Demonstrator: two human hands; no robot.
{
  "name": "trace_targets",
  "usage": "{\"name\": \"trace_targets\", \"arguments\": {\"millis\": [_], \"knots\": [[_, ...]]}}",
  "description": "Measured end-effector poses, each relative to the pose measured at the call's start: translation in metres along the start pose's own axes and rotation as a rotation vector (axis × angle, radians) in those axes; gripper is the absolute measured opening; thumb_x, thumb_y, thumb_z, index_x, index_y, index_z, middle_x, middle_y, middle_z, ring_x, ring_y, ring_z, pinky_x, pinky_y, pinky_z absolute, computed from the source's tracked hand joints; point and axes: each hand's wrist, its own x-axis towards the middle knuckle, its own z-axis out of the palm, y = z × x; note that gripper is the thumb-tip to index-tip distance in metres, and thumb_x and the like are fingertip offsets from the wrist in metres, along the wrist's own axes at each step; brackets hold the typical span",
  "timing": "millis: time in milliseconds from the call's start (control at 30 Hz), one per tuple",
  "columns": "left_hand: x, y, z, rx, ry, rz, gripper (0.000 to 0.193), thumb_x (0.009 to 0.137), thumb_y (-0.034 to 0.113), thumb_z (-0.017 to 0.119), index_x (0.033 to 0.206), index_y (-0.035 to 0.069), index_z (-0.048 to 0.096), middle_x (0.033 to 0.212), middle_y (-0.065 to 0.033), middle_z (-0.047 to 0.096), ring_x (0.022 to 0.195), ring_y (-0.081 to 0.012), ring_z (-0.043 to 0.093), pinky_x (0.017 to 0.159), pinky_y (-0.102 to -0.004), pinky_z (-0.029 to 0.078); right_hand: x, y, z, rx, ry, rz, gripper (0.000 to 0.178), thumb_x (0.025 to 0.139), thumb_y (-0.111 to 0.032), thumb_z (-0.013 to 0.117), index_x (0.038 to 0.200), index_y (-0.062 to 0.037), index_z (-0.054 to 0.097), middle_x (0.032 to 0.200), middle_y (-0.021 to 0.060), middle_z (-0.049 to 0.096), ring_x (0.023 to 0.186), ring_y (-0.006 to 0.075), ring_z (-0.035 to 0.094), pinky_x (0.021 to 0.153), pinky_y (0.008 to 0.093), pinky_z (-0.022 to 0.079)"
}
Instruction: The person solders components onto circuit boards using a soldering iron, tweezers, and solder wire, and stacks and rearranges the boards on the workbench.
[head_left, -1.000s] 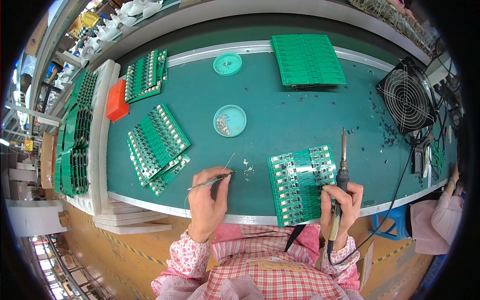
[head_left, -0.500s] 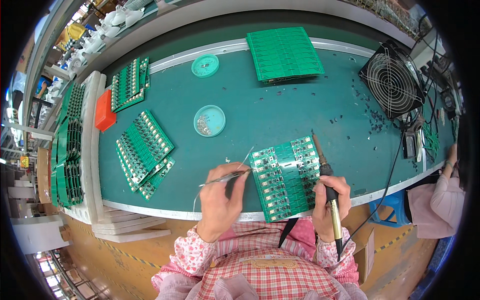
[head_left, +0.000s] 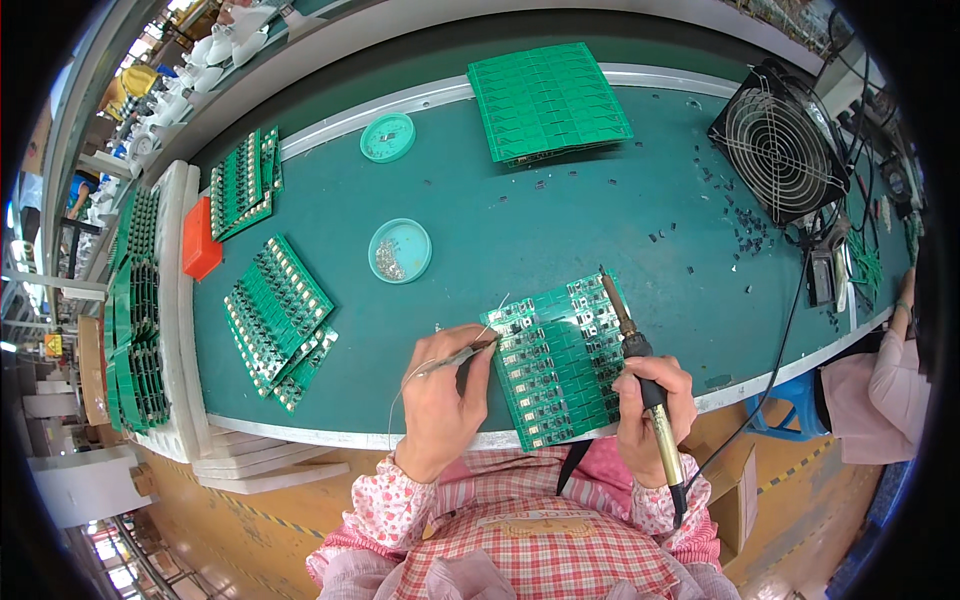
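Observation:
In front of me a green circuit board panel point(head_left: 560, 350) lies near the table's front edge, with rows of small parts down both sides. My left hand point(head_left: 445, 395) is at its left edge, fingers pinched on metal tweezers point(head_left: 450, 360). A thin wire point(head_left: 396, 405), apparently solder, runs by the same fingers, its upper end rising near the panel's top left. My right hand point(head_left: 655, 405) grips a soldering iron point(head_left: 655, 395) with a black and gold handle. The iron's tip points away from me, over or just above the panel's far right corner; contact cannot be made out.
Far off lies a stack of green panels point(head_left: 550, 100); populated panels point(head_left: 280, 310) lie at left. Two round turquoise dishes point(head_left: 428, 262) hold small parts. A red box point(head_left: 200, 240), a metal-grilled fan point(head_left: 780, 150), scattered black chips point(head_left: 750, 235) and the iron's cord point(head_left: 770, 385) surround the work.
The view has shifted slightly, moving the table's contents left in the picture. My left hand is a little closer over the panel's edge. The iron's tip has shifted slightly left relative to the panel.

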Motion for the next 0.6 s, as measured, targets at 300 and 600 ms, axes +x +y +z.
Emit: {"name": "trace_targets", "arguments": {"millis": [300, 600], "knots": [[0.001, -0.002, 0.000, 0.019, -0.012, 0.034, 0.016, 0.087, -0.003, 0.066, 0.102, 0.002, 0.066, 0.101, -0.0112, 0.070, 0.089, -0.0282, 0.065, 0.079, -0.0346, 0.051, 0.001, -0.004, -0.001, 0.039, -0.035, -0.003, 0.022, 0.085, 0.000, 0.073, 0.104, -0.0008, 0.061, 0.084, 0.0115, 0.070, 0.065, 0.0213, 0.065, 0.059, 0.0299, 0.050], [0.001, -0.002, 0.000, 0.024, -0.020, 0.034, 0.016, 0.086, -0.003, 0.067, 0.101, 0.001, 0.066, 0.101, -0.0110, 0.070, 0.089, -0.0291, 0.066, 0.079, -0.0359, 0.051, 0.009, -0.015, 0.011, 0.455, -0.054, 0.062, 0.019, 0.092, -0.011, 0.069, 0.104, -0.0003, 0.060, 0.068, 0.0082, 0.068, 0.061, 0.0168, 0.068, 0.057, 0.0290, 0.054]]}}
